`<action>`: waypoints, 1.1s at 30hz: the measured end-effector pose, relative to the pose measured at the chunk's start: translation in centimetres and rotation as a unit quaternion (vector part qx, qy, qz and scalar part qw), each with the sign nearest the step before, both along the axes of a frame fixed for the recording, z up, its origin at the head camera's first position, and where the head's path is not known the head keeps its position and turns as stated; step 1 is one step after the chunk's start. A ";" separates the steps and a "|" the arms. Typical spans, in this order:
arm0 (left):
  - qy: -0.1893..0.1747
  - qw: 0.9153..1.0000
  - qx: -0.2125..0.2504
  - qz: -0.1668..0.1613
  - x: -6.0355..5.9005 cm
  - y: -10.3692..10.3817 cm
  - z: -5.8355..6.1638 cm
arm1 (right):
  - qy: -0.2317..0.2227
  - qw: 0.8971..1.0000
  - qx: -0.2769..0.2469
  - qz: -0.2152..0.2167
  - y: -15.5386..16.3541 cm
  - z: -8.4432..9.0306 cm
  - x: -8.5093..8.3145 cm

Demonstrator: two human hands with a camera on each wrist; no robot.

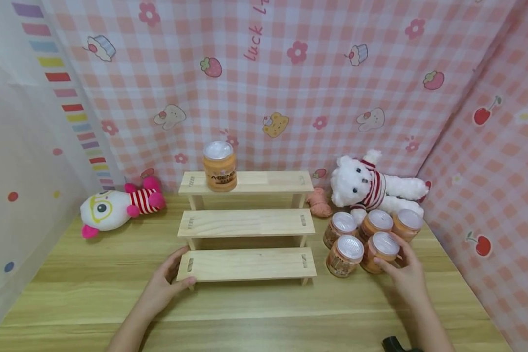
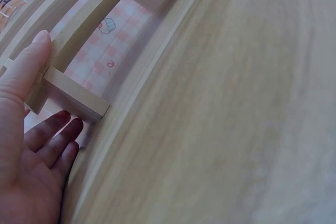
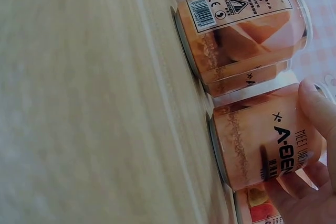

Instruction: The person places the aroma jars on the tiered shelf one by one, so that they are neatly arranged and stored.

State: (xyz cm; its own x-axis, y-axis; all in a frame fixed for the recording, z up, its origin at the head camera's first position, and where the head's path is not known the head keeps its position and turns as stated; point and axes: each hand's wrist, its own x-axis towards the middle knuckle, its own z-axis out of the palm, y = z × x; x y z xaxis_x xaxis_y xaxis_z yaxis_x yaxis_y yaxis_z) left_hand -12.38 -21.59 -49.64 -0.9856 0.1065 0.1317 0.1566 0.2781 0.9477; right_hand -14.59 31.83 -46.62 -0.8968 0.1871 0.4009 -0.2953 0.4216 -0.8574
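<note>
left hand point(image 1: 166, 282) holds flat wooden shelf point(image 1: 248, 264) | right hand point(image 1: 406, 275) grips cylindrical can point(image 1: 374, 255)

The counter point(image 1: 246, 313) lies open along the front of the stand point(image 1: 246, 222); a black object point(image 1: 393, 344) sits at the near right. Behind and left of the front right can point(image 1: 380, 254), four more cans point(image 1: 345, 255) crowd the approach, while the right fingers point(image 3: 287, 196) take up its right side. A narrow lane runs between stand and cans, with a pink toy point(image 1: 319, 203) at its back. The top step has bare room right of its can point(image 1: 220, 168).
</note>
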 end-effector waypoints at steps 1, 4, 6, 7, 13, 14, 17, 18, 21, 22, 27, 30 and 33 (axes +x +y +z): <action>-0.001 1.000 -0.001 0.001 0.0 0.0 0.0 | 0.000 1.000 -0.001 -0.003 0.0 0.0 0.0; 0.000 1.000 0.001 0.002 0.0 0.1 -0.1 | -0.003 1.000 0.001 -0.013 -0.1 0.0 0.2; 0.003 1.000 0.003 0.003 0.0 0.1 -0.2 | -0.008 1.000 0.002 -0.018 -0.1 0.1 0.3; 0.005 1.000 0.003 0.003 0.0 0.1 -0.2 | -0.010 1.000 0.003 -0.021 -0.1 0.1 0.4; 0.012 1.000 0.005 -0.002 0.0 0.1 -0.4 | -0.023 0.999 0.011 -0.033 -0.1 0.8 0.8; 0.013 1.000 0.005 -0.002 0.0 0.1 -0.4 | -0.023 0.999 0.013 -0.034 0.0 0.9 0.9; 0.014 1.000 0.006 -0.003 0.0 0.1 -0.4 | -0.023 0.999 0.023 -0.039 0.0 1.5 1.1; 0.014 1.000 0.006 -0.003 0.0 0.1 -0.4 | -0.022 0.999 0.025 -0.041 0.0 1.7 1.1; 0.011 1.000 0.004 -0.001 0.0 0.1 -0.3 | -0.016 0.998 0.032 -0.046 0.0 2.4 1.3; 0.011 1.000 0.003 -0.001 0.0 0.1 -0.3 | -0.013 0.998 0.034 -0.047 0.0 2.6 1.3; 0.007 1.000 0.000 0.003 0.0 0.1 -0.3 | 0.003 0.998 0.039 -0.042 -0.2 4.2 1.6; 0.007 1.000 0.000 0.003 0.0 0.0 -0.3 | 0.008 0.998 0.044 -0.035 -0.4 5.1 1.8; 0.009 1.000 -0.001 0.001 0.0 0.0 -0.3 | 0.020 0.998 0.050 -0.032 -0.7 6.1 1.9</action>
